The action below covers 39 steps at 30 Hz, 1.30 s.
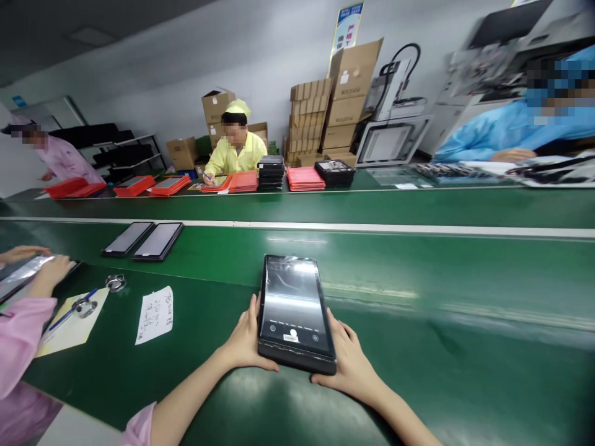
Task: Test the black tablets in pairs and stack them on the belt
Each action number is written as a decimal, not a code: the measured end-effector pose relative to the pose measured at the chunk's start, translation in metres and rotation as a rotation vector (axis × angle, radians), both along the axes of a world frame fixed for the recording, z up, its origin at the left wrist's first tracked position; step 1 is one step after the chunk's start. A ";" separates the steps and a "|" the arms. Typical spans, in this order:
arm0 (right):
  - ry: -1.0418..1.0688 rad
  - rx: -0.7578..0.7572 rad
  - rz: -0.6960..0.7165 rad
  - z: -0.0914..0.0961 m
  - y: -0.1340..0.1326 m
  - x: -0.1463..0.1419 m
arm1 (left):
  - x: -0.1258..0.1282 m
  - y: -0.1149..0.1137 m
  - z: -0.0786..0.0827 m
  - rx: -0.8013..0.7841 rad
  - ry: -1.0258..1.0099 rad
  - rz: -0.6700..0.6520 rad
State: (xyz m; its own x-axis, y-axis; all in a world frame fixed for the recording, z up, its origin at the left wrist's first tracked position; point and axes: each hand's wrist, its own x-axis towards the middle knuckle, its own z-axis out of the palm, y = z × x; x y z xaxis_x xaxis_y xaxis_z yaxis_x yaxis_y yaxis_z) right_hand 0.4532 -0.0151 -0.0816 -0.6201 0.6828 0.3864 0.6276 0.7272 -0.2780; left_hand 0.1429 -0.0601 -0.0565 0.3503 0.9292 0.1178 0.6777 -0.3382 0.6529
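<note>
Between my two hands is a black tablet (pixel 294 303), its glossy screen lit with a row of small icons and a white round button near the bottom. A thick dark edge shows under the screen; whether this is one body or several stacked pieces I cannot tell. My left hand (pixel 246 341) grips the left side, thumb along the near edge. On the right side my right hand (pixel 346 359) holds it the same way. The tablet's far end points toward the line in the middle of the green bench (pixel 432 384).
Two tablets (pixel 158 240) lie to the left, near a handwritten paper (pixel 155 314) and a yellow sheet (pixel 74 322) with a blue pen. A co-worker's hands (pixel 53 272) handle another device at far left. Across the bench, a person in yellow (pixel 237 148) writes beside red trays (pixel 244 181).
</note>
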 end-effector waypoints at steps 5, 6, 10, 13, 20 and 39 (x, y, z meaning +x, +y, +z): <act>0.044 -0.117 -0.015 0.007 -0.005 -0.001 | 0.003 0.001 0.008 0.044 0.146 -0.029; 0.053 -0.131 -0.017 0.008 -0.006 -0.001 | 0.003 0.002 0.009 0.039 0.155 -0.037; 0.105 -0.167 -0.039 0.009 -0.010 -0.002 | 0.004 0.002 0.012 0.008 0.120 -0.026; 0.129 -0.184 -0.031 0.010 -0.012 -0.003 | 0.004 0.001 0.015 -0.008 0.080 -0.008; 0.117 -0.207 -0.011 0.016 -0.009 0.003 | -0.004 0.002 0.022 -0.019 0.059 -0.009; 0.099 -0.178 -0.301 0.027 0.079 0.008 | -0.008 0.080 0.017 0.360 0.281 0.351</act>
State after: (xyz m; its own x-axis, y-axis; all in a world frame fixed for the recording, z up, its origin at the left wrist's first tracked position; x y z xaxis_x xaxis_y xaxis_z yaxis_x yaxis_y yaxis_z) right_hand 0.4607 0.0634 -0.0545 -0.3466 0.8912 0.2927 0.7701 0.4485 -0.4537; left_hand 0.1347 0.0203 -0.0399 0.0918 0.9142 0.3947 0.9203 -0.2292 0.3170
